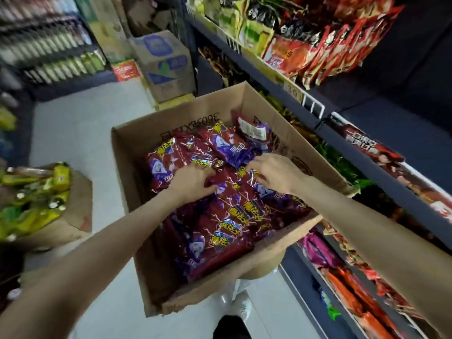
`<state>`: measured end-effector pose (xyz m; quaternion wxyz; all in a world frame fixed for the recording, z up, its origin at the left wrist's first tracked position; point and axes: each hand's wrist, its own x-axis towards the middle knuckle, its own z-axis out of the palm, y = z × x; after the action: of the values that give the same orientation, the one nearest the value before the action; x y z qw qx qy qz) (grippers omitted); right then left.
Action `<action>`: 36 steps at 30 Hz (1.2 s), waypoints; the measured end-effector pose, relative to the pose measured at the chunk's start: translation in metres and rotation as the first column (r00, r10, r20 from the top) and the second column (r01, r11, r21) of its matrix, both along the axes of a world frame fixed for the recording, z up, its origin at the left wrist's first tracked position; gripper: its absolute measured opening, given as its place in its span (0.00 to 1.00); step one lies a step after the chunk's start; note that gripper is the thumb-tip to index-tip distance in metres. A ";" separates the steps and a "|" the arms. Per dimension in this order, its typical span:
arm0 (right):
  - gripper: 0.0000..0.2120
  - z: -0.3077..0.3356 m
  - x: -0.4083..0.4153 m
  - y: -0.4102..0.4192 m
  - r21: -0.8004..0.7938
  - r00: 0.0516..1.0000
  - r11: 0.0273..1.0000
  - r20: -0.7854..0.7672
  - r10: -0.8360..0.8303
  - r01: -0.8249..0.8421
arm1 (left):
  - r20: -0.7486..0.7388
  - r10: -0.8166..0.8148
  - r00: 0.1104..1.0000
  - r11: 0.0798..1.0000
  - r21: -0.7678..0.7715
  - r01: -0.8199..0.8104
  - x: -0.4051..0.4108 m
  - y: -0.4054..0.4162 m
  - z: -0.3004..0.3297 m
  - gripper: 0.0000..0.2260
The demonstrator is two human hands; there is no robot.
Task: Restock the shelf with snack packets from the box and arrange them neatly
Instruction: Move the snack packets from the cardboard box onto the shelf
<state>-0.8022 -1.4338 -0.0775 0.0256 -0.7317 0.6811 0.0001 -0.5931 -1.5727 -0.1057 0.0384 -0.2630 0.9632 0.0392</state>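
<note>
Snack packets [227,216]: glossy, crinkled foil in dark red with purple panels and yellow lettering; flat pillow shapes piled loosely, filling the box at frame centre.
Box [137,143]: open brown corrugated cardboard, flaps up, printed lettering on the inner far wall.
Left hand [193,179]: fingers curled down onto a packet in the middle of the pile, gripping its foil.
Right hand [274,172]: fingers bent, pinching the edge of a packet just beside the left hand.
Shelf [318,118]: dark metal tiers along the right of the frame, holding red, green and orange bags.
Second carton [75,216]: brown cardboard at left, holding yellow-green packets.
Floor [80,133]: pale, smooth.
</note>
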 end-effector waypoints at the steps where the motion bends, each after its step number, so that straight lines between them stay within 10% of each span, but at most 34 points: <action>1: 0.15 -0.008 -0.005 -0.011 0.026 1.000 1.000 -0.025 0.014 -0.014 | 0.040 -0.013 0.999 1.000 -0.004 0.013 -0.008 -0.004 -0.010 0.24; 13: 0.40 -0.085 -0.062 -0.068 0.446 0.939 0.887 -0.240 0.245 -0.117 | -0.011 -0.055 0.998 0.978 0.199 0.056 -0.056 -0.031 -0.062 0.31; 23: 0.25 -0.049 -0.061 -0.053 0.275 0.957 0.961 -0.275 0.090 -0.012 | -0.242 -0.151 0.958 0.969 0.156 0.192 -0.058 -0.031 -0.038 0.16; 30: 0.17 -0.005 -0.049 -0.007 -0.111 0.954 0.947 0.030 -0.299 0.300 | -0.488 -0.108 0.866 0.989 0.037 0.145 -0.036 -0.018 0.030 0.14; 36: 0.21 0.046 -0.028 0.065 -0.348 0.711 0.650 0.540 -0.450 0.675 | -0.634 0.129 0.763 0.960 0.272 0.064 -0.023 0.030 0.085 0.17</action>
<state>-0.8297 -1.3692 -0.0310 -0.0344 -0.4374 0.8298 -0.3450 -0.6158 -1.5430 -0.0206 -0.2596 -0.2421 0.8973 0.2623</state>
